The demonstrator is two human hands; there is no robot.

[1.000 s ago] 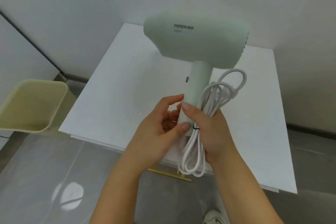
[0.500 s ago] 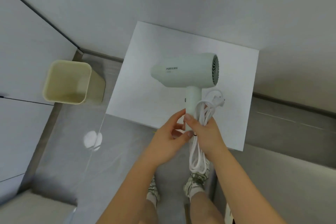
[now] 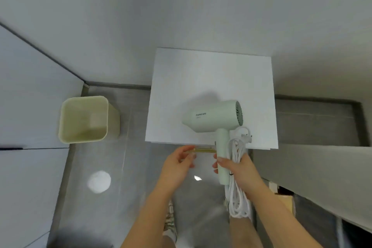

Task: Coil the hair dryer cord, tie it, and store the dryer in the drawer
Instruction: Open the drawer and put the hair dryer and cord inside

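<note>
Your left hand [image 3: 179,164] has let go of the hair dryer [image 3: 213,118] and moved to the gold drawer handle [image 3: 203,150] under the front edge of the white surface [image 3: 211,74]. Its fingers are half curled at the handle's left end, and you cannot tell whether they grip it yet. Your right hand [image 3: 241,171] clamps the dryer's stem and the coiled cord [image 3: 236,147] together, just off that front edge. Expect a light, rigid, smooth plastic shell. The limp loops dangle, so hold at the stem.
</note>
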